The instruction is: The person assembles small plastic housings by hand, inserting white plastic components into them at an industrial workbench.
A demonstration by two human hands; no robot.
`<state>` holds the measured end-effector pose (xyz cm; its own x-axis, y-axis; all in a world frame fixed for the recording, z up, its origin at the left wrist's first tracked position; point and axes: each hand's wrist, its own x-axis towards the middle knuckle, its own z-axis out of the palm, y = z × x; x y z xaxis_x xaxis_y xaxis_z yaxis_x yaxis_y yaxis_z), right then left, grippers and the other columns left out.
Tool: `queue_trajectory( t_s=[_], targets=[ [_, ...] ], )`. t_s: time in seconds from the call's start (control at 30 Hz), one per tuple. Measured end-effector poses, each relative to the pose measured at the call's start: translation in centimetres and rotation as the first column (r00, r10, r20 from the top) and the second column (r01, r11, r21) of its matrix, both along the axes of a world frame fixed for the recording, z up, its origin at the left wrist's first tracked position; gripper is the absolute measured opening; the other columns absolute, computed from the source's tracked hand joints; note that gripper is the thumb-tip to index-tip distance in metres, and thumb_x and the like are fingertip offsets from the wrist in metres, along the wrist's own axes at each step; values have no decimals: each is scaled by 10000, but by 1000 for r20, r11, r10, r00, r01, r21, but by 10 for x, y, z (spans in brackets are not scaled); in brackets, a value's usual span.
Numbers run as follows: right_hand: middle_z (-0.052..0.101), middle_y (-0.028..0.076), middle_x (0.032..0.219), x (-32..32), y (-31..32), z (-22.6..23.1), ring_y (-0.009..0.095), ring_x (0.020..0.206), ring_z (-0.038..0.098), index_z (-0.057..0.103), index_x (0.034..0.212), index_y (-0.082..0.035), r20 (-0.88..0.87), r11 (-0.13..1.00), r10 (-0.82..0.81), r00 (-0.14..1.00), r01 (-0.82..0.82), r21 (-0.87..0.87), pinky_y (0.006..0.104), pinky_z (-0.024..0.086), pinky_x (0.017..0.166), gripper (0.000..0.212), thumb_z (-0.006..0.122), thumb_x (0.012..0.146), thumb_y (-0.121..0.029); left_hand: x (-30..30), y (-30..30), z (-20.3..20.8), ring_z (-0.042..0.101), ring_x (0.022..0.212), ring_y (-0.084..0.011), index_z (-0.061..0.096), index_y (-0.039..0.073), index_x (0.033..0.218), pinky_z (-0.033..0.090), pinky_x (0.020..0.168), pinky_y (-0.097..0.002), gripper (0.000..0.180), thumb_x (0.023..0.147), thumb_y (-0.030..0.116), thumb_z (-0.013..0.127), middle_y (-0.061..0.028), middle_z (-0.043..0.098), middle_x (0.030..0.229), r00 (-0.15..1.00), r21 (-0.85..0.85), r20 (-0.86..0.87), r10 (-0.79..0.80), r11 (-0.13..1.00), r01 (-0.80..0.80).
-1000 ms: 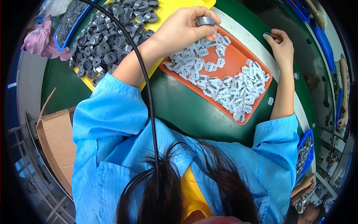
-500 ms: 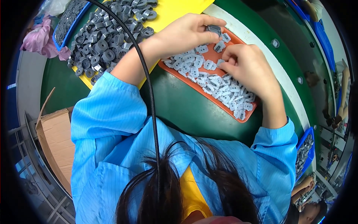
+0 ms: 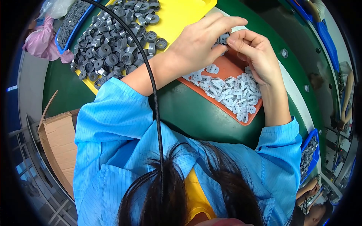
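Note:
My left hand (image 3: pixel 196 43) holds a dark grey plastic ring-like part (image 3: pixel 217 41) between thumb and fingers, above the far end of an orange tray (image 3: pixel 228 64). My right hand (image 3: pixel 260 56) meets it from the right, thumb and forefinger pinching a small pale plastic piece (image 3: pixel 224 38) with two holes against the grey part. Fingers hide some of both, so how far they fit together cannot be told. Beneath the hands, many small translucent white plastic pieces (image 3: pixel 233 92) lie heaped in the orange tray.
Left of my hands, a yellow tray (image 3: pixel 181 17) carries a large heap of dark grey parts (image 3: pixel 113 47). A blue bin (image 3: pixel 62 44) stands beyond it. A black cable (image 3: pixel 150 81) crosses the view. Another blue bin (image 3: pixel 315 158) sits right; an opened cardboard box (image 3: pixel 58 147) is left.
My right hand has lifted from the orange tray with a pale piece and moved up to the grey part. My left hand has shifted slightly right and turned; the two hands now meet.

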<state>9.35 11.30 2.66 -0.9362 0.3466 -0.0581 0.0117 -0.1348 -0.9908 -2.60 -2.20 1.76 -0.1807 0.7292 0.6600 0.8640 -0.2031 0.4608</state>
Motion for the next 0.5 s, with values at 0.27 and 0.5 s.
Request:
queue_trajectory(
  t_s=[0.27, 0.5],
  targets=[
    [667, 44, 821, -4, 2, -7, 78, 687, 589, 655, 964, 9, -29, 979, -4, 1000, -2, -206, 193, 468, 622, 190, 695, 817, -104, -1, 2, 10, 566, 815, -222, 567, 131, 1255, 432, 857, -343, 646, 643, 26, 745, -32, 641, 957, 976, 112, -209, 64, 993, -41],
    [667, 63, 816, -2, 14, -14, 92, 664, 615, 655, 955, 15, -45, 965, 126, 991, -133, -225, 191, 504, 627, 151, 656, 815, -41, 0, -2, 6, 567, 936, -219, 589, 156, 1261, 427, 890, -352, 673, 620, 104, 788, -4, 646, 1106, 995, 11, -101, -2, 1000, 3]
  ],
)
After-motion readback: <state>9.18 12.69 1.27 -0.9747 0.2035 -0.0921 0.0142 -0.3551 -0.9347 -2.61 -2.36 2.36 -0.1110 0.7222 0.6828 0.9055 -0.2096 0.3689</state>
